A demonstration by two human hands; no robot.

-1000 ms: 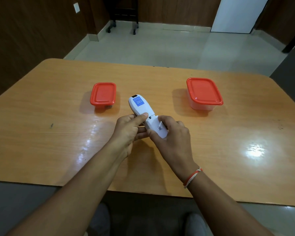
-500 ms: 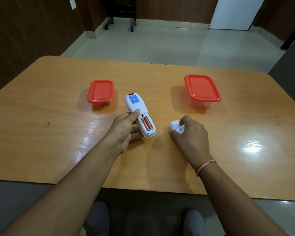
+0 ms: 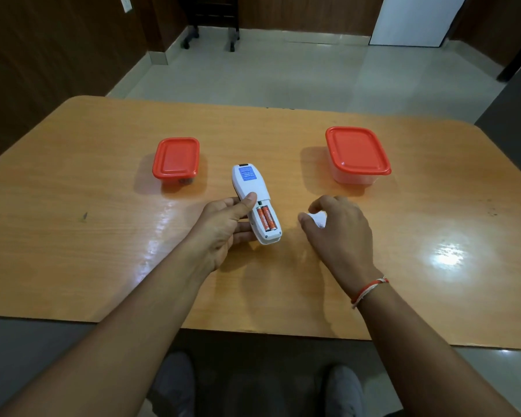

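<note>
Left grip (image 3: 226, 227) is holding the white remote (image 3: 250, 182) back side up, battery bay uncovered; right grip (image 3: 340, 233) is arching over the battery cover (image 3: 320, 219).

Left grip is curling round the remote's lower half, thumb pressing on its back just above the bay and fingers wrapping underneath; two orange batteries (image 3: 266, 218) are lying side by side in the bay, and the remote's far end is pointing away across the desk (image 3: 103, 236). To the right, near the remote but apart from it, the small white cover is lying on the desk under the right grip's loosely curled fingers; whether they are pinching it cannot be told. A small red-lidded box (image 3: 176, 158) is sitting beyond the remote to the left and a larger red-lidded box (image 3: 357, 153) to the right, both closed.
</note>
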